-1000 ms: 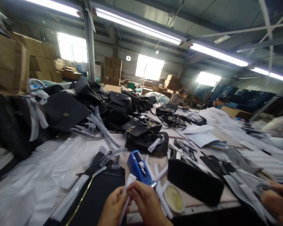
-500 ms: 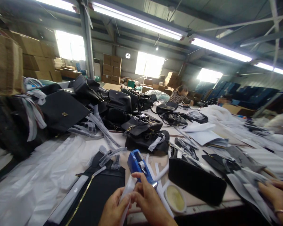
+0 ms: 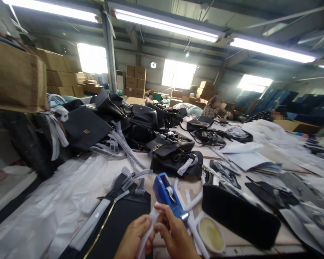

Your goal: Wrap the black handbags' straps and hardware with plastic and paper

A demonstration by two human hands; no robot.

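My left hand [image 3: 137, 230] pinches a white strip [image 3: 149, 231], my right hand [image 3: 174, 230] touches its top, gripping or not I can't tell, a blue tape dispenser [image 3: 164, 187] at one o'clock.

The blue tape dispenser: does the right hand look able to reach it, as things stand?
Probably yes: the blue tape dispenser sits just beyond the right hand, with nothing visible between them, though that hand is busy at the white strip held by the left hand.
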